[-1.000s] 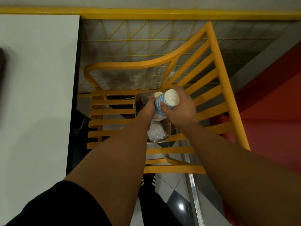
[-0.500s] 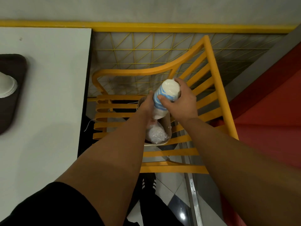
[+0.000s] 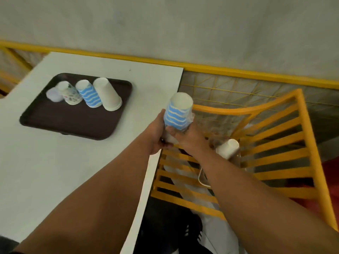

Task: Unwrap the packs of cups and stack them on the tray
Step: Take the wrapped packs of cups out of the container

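White counter: I log it as the bearing surface, its right edge running under my hands. Orange slatted chair: just beside that right edge; a white cup stack lies on its seat. Dark tray: near the counter's far-left corner, bearing four upturned stacks: plain white, blue-striped, patterned, and a pale one, blurred. Wrapped blue-striped pack of cups: upright above the counter's right edge. Left hand: I have its grip curled round the pack's lower end. Right hand: grip clamped on the pack from below.
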Demonstrator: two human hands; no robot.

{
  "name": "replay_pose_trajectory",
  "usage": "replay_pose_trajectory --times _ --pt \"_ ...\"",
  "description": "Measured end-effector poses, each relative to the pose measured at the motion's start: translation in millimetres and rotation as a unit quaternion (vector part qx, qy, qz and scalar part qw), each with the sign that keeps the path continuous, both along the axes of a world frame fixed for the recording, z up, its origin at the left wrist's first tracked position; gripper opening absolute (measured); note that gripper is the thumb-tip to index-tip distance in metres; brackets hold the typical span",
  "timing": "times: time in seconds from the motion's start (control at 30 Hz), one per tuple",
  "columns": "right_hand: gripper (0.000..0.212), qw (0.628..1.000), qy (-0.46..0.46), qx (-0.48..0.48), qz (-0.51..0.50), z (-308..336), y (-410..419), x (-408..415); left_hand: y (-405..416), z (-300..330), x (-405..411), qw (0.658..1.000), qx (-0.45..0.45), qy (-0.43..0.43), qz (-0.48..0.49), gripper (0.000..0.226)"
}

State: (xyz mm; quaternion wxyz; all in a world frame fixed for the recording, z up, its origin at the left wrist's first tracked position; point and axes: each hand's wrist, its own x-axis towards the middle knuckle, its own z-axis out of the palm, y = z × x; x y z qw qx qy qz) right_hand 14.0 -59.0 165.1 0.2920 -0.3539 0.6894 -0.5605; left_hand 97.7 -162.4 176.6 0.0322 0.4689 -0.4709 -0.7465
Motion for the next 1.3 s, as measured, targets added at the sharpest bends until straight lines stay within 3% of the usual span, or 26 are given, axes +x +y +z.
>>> replay_pose_trajectory --times 0.3,0.43,0.53,0.73,0.9,1.1,1.2,1.3 --pt "0.071 0.999 -0.016 0.037 0.004 -26 -101 114 -88 -5 120 0.996 -0.043 -0.052 0.059 0.062" --pt "0.065 0.997 -0.001 0.081 -0.016 -38 -117 152 -107 -19 155 0.996 -0.036 -0.066 0.05 0.06" --pt "0.056 0.994 0.017 0.097 -0.055 -43 -118 173 -109 -26 167 0.997 -0.028 -0.061 0.04 0.058" --pt "0.064 0.986 0.047 0.141 -0.08 -48 -120 189 -111 -24 178 0.999 0.001 -0.03 0.014 0.051" --pt "0.063 0.985 0.007 0.149 -0.091 -51 -120 184 -106 -22 176 1.0 0.009 -0.01 -0.002 0.045" --pt "0.099 0.988 -0.021 0.12 -0.091 -44 -117 183 -102 -27 183 1.0 -0.002 -0.001 0.025 0.049" --pt "0.105 0.988 -0.028 0.112 -0.098 -39 -104 187 -94 -40 199 0.984 -0.151 -0.082 0.052 0.071" --pt "0.115 0.979 -0.031 0.151 -0.136 -38 -78 191 -73 -43 221 0.943 -0.307 -0.114 0.061 0.071"
